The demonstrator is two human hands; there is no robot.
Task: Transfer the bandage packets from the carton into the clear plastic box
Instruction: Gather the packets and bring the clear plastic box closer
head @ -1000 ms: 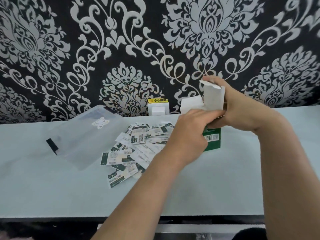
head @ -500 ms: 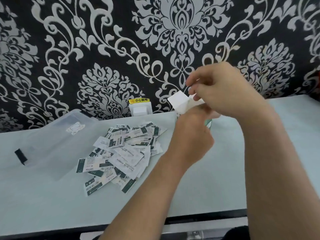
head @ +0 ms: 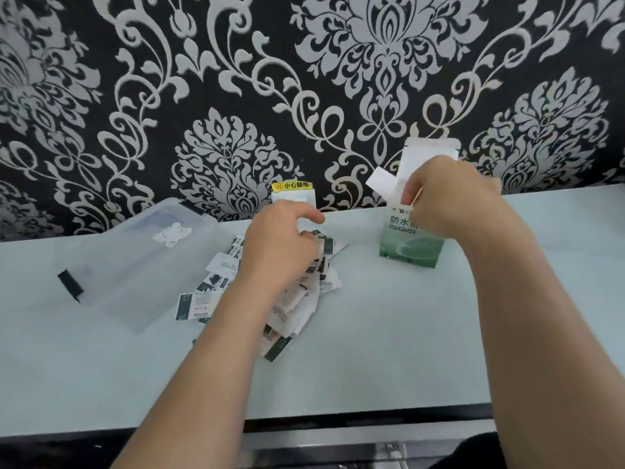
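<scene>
A loose pile of green-and-white bandage packets [head: 216,301] lies on the pale table [head: 372,350], just right of the clear plastic box [head: 135,265]. My left hand [head: 280,247] rests on top of the pile, its fingers curled down onto some packets. The green and white carton [head: 411,245] stands upright to the right of the pile, its white top flaps open. My right hand [head: 449,201] grips the carton's upper part and hides most of its opening. Whether packets are inside the carton cannot be seen.
The clear box has a black latch [head: 71,286] on its near left side and a white sticker [head: 172,233]. A white wall socket with a yellow warning label [head: 292,194] sits behind the pile. A patterned wall backs the table; the table's front edge [head: 338,419] is near me.
The carton, held up in both hands before, now stands upright on the table under my right hand. My left hand has left it and dropped onto the packet pile.
</scene>
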